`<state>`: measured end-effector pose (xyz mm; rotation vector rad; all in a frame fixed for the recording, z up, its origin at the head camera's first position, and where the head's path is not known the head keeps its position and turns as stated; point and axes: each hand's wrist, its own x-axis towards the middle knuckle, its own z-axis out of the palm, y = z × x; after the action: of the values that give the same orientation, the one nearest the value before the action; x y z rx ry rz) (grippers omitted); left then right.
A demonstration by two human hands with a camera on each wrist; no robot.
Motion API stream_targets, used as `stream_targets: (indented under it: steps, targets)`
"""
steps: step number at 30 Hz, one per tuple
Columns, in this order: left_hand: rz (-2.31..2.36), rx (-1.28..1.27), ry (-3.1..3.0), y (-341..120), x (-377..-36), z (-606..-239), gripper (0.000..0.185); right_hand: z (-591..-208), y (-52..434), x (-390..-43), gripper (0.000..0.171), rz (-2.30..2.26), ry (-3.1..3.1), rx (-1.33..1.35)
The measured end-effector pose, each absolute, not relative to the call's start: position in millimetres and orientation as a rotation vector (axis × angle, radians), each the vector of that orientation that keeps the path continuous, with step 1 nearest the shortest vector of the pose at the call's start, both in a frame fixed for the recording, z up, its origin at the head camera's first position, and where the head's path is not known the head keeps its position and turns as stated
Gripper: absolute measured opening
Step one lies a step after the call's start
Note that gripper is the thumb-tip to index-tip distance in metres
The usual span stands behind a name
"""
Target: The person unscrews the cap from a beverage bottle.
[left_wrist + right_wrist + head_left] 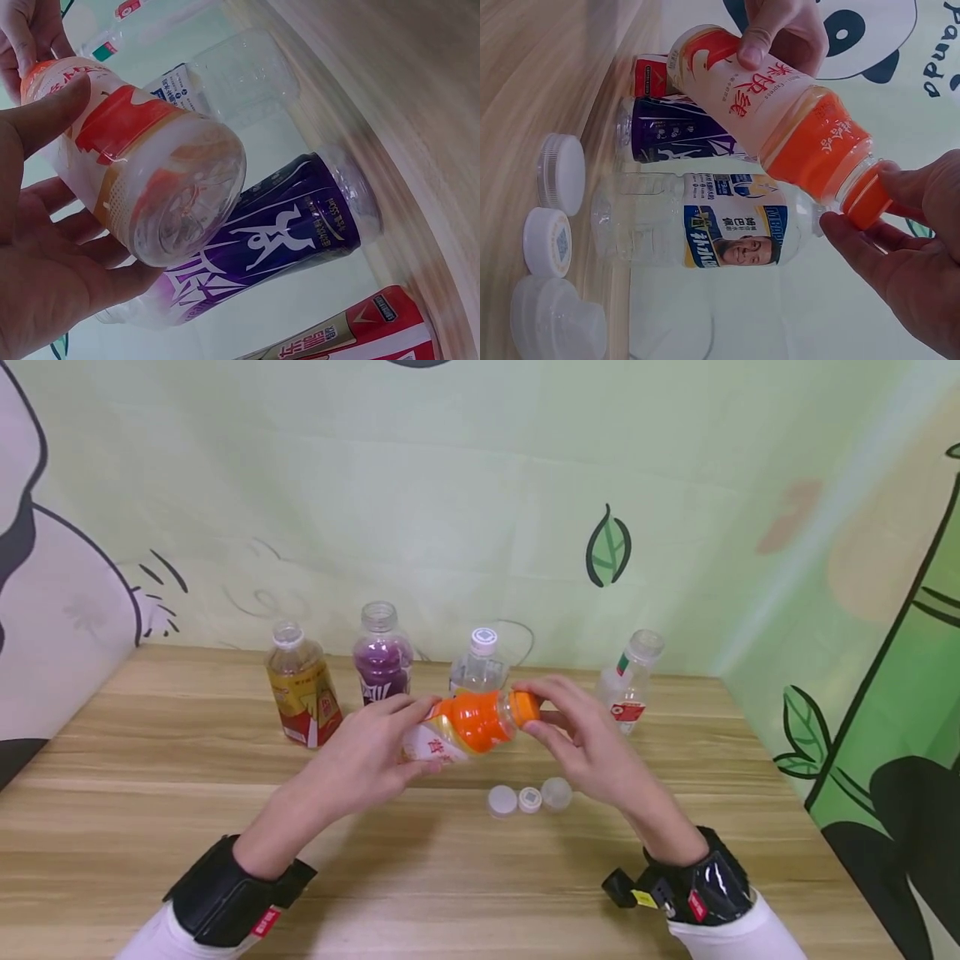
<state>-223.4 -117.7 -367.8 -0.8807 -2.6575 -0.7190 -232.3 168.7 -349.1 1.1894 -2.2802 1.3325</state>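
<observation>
Left hand (45, 247) gripping an orange bottle (142, 180) held on its side, clear base facing the camera, right hand (30, 34) at its far end, purple bottle (285, 232) just behind, clear bottle (232, 75) beyond, red-and-gold label (352, 337) at the bottom edge, wooden tabletop (420, 112).

On the pale wooden table (150, 793) stand a yellow-and-red labelled bottle (302, 695), a purple-labelled bottle (382, 653), a capped clear bottle (480, 662) and an uncapped clear bottle (632, 681). Three loose white caps (529, 797) lie together nearer.
</observation>
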Motion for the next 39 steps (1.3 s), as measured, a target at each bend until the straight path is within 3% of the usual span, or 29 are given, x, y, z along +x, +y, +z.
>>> stream_targets:
  steps: [10,16,24,39]
  targets:
    - [-0.749,-0.852,-2.678,-119.9,-226.5,-368.1,0.072,-353.5,166.3,-231.4,0.041,1.472,-2.287,1.096]
    - [-0.75,-0.86,-2.684,-118.8,-225.4,-367.1,0.073,-354.9,162.1,-228.8,0.025,1.624,-2.267,0.853]
    - [-0.722,-0.837,-2.686,-116.6,-225.5,-368.4,0.073,-350.9,159.3,-224.6,0.029,1.584,-2.447,0.558]
    - [-0.698,-0.812,-2.667,-116.6,-224.2,-370.6,0.073,-353.3,157.8,-225.8,0.026,1.613,-2.387,0.687]
